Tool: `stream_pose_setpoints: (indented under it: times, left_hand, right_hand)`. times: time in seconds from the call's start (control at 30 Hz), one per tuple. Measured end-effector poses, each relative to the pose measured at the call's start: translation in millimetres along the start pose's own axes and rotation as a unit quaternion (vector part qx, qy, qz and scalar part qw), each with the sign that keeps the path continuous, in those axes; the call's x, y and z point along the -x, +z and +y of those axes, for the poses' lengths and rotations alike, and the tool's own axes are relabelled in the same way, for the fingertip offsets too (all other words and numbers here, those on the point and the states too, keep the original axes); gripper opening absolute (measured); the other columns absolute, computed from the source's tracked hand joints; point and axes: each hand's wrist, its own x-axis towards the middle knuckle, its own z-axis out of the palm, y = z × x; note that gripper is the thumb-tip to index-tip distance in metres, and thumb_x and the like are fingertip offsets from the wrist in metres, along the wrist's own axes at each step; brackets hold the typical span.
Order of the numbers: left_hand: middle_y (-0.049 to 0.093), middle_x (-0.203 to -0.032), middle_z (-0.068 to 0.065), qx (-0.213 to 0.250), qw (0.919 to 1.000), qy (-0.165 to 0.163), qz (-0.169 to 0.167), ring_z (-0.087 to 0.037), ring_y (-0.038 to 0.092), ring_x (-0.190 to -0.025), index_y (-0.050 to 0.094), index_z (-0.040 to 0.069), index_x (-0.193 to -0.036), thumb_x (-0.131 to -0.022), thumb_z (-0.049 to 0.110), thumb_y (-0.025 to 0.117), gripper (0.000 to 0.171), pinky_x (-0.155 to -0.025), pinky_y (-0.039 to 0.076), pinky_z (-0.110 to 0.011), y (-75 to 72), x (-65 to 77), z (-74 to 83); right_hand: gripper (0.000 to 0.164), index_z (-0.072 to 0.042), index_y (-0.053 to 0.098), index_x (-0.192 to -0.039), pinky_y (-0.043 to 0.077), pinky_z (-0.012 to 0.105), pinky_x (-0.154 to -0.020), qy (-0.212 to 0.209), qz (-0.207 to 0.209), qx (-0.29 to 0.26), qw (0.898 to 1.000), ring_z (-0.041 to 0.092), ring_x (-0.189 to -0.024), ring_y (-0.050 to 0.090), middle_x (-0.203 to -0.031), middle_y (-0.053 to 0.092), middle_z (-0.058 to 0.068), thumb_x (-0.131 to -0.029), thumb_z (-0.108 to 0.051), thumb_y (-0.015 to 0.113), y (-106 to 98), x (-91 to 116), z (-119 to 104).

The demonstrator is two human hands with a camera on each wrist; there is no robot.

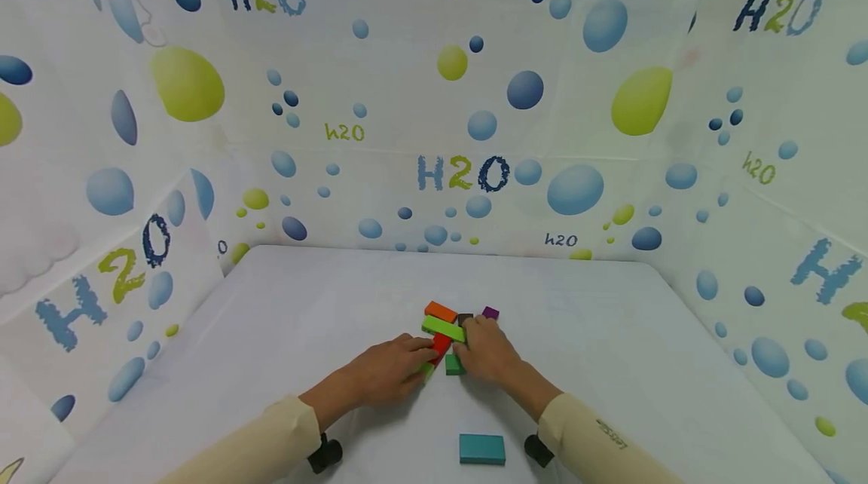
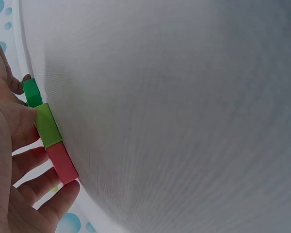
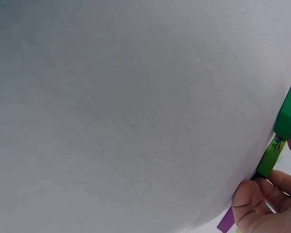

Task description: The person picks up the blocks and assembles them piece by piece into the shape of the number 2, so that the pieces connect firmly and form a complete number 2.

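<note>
In the head view a small cluster of coloured blocks lies mid-table between the hands. My left hand (image 1: 389, 372) is at its left side, thumb on a light green block (image 2: 48, 127) and fingers along a red block (image 2: 63, 162). From the right, my right hand (image 1: 490, 352) holds the end of a long light green block (image 1: 444, 329) between thumb and fingers. This block crosses over a red block (image 1: 441, 345). Beside the right thumb is a green block (image 1: 453, 365). A dark block (image 1: 465, 317) touches the right fingers, which partly hide it.
An orange block (image 1: 441, 310) lies at the cluster's far side. Beyond the right hand is a purple block (image 1: 491, 312). Nearer the body, a teal block (image 1: 482, 449) lies flat on the white table (image 1: 325, 295). A patterned curtain (image 1: 380, 77) encloses the back and sides.
</note>
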Motion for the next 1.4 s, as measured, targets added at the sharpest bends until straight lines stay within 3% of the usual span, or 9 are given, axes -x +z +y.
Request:
stream_pose_setpoints:
  times: [0.4,0.57,0.73,1.03,1.4]
  left_hand:
    - [0.054,-0.149,-0.002,-0.002,1.0,-0.002,0.001,-0.022,0.053,-0.131,0.057,0.017,-0.144,-0.099,0.028,0.065,0.047,-0.105,0.05,-0.04,1.8,-0.5,-1.7]
    - [0.053,-0.149,-0.002,-0.002,1.0,0.0,-0.001,-0.022,0.052,-0.133,0.056,0.016,-0.146,-0.1,0.028,0.064,0.048,-0.105,0.05,-0.04,0.9,-1.9,-2.9]
    - [0.053,-0.15,-0.003,-0.007,1.0,0.002,0.0,-0.023,0.052,-0.133,0.055,0.015,-0.146,-0.1,0.027,0.064,0.048,-0.105,0.051,-0.04,-0.5,-1.8,-3.3]
    - [0.052,-0.151,-0.003,-0.011,0.9999,0.006,0.005,-0.023,0.052,-0.133,0.055,0.015,-0.146,-0.101,0.027,0.062,0.048,-0.105,0.05,-0.039,0.0,-1.8,-4.4]
    - [0.055,-0.146,-0.004,-0.01,0.9999,0.008,0.01,-0.022,0.055,-0.128,0.057,0.013,-0.144,-0.1,0.025,0.064,0.046,-0.102,0.052,-0.037,0.1,-0.9,-3.9]
  right_hand:
    - [0.036,0.001,0.062,-0.121,0.056,0.04,-0.092,0.017,-0.015,0.028,0.999,0.023,-0.097,0.055,-0.106,0.061,0.01,-0.096,-0.024,0.07,1,-11,1]
    - [0.026,-0.001,0.065,-0.111,0.056,0.035,-0.084,0.013,-0.015,0.012,1.0,0.02,-0.088,0.053,-0.094,0.057,0.005,-0.096,-0.021,0.07,0,-14,3]
    - [0.021,-0.003,0.065,-0.108,0.056,0.034,-0.085,0.011,-0.015,-0.003,1.0,0.018,-0.086,0.054,-0.091,0.057,0.003,-0.096,-0.019,0.07,0,-15,5]
    - [0.013,-0.005,0.063,-0.095,0.05,0.031,-0.072,0.002,-0.012,-0.034,0.999,0.018,-0.079,0.052,-0.082,0.054,0.002,-0.095,-0.015,0.07,-3,-13,8]
    - [0.009,-0.003,0.064,-0.097,0.054,0.038,-0.085,-0.023,0.021,-0.037,0.999,0.019,-0.086,0.053,-0.089,0.059,0.003,-0.094,-0.012,0.067,-4,-10,14]
